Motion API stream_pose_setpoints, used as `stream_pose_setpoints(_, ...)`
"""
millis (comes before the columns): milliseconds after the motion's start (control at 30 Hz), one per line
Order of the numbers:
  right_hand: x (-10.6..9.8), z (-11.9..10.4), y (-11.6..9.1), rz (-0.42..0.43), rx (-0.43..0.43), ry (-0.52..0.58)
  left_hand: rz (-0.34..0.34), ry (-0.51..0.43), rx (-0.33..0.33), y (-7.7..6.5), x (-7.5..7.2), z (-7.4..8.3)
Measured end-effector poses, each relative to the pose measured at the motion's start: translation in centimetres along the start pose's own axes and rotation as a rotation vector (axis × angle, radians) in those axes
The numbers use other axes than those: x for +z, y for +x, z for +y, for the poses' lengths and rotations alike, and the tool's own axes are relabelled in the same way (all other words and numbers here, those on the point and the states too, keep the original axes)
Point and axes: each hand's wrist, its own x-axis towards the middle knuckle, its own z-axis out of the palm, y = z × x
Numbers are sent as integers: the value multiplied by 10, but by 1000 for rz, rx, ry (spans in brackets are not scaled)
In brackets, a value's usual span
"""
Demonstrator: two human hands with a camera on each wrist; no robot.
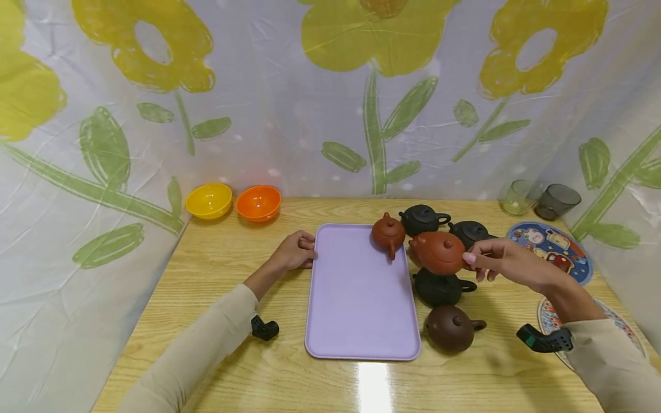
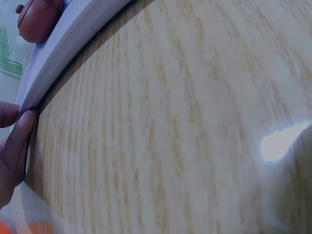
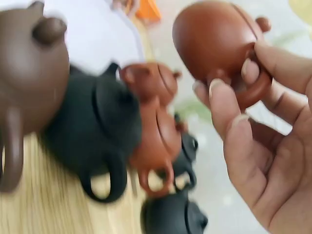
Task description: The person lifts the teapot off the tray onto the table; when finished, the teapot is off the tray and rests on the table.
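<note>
My right hand pinches the handle of a reddish-brown clay teapot, holding it up over the other teapots. Beneath it, partly hidden in the head view, is another reddish teapot. A smaller reddish teapot sits on the upper right corner of a lilac tray. At the tray's left rim, my left hand grips the edge between thumb and fingers. Black teapots and a dark brown teapot stand along the tray's right side.
A yellow bowl and an orange bowl stand at the back left. Two glasses, one clear and one dark, are at the back right. Near them lie a blue patterned mat and another round mat.
</note>
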Motion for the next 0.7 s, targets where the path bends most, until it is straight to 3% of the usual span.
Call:
stream_pose_setpoints(367, -32, 46, -32, -13, -20, -19, 3, -6, 14, -1, 0, 0)
stream_pose_setpoints(700, -47, 82, -43, -16, 116, -13, 9, -11, 14, -2, 2, 1)
